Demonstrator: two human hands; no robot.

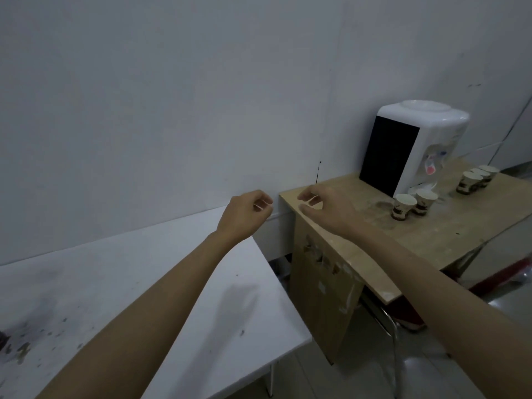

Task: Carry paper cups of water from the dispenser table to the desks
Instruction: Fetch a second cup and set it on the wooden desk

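Left hand (247, 215) over white desk (144, 298), fingers loosely curled, empty, right hand (325, 208) likewise empty above wooden table (449, 226), paper cups (412, 206) by dispenser (408, 145), more cups (476, 180) far right, contents unclear.

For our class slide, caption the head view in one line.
Both empty hands, left hand and right hand, reach toward paper cups beside the water dispenser.

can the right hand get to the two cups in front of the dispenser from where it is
Probably yes. The right hand hangs empty over the near end of the wooden table, and only bare tabletop lies between it and the two cups by the dispenser. It would need to stretch further.
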